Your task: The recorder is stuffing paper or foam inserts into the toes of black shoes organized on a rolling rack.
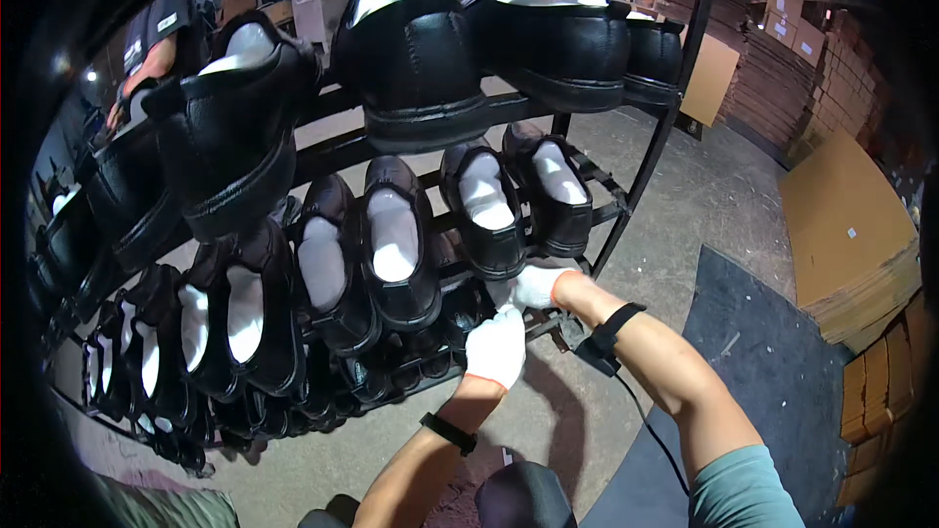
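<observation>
The glossy black leather shoe with a white insert [486, 210] sits on the middle tier of the black metal rack [626, 200], near the frame's centre. Its long axis runs from about 11 o'clock, where the toe lies, down to 5 o'clock, heel end lowest, opening facing up. At 5 o'clock from it, the white-gloved right hand [537, 286] curls its fingers at the heel, seemingly gripping it. Just below, at 6 o'clock, the white-gloved left hand [496, 345] is loosely closed against the rack's lower shoes; what it grasps cannot be told.
</observation>
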Tool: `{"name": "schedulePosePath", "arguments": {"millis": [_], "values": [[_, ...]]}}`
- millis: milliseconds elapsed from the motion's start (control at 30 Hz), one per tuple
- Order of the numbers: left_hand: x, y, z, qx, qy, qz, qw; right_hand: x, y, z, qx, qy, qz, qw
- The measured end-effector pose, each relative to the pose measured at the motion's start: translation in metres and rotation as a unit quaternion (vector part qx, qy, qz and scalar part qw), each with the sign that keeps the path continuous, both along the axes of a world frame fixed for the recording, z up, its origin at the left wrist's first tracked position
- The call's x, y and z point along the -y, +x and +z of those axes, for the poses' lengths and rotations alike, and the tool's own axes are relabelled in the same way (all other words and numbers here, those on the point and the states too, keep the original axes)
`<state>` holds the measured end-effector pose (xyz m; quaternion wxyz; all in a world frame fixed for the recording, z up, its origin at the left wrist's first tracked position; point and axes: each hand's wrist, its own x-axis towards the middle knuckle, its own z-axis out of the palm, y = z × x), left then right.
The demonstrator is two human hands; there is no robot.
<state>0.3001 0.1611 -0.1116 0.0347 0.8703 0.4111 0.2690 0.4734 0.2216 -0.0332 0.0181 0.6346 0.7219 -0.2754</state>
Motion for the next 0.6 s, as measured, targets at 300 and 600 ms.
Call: {"name": "schedulePosePath", "arguments": {"millis": [300,600], "values": [[0.017,0.015,0.032,0.045,-0.044,-0.050,0.997,0.029,0.019,0.004,0.039,0.032,-0.070,0.996],[0.120,-0.230,0.035,0.056,-0.235,-0.280,0.929,0.078,-0.080,-0.013,-0.033,0.436,-0.137,0.889]]}}
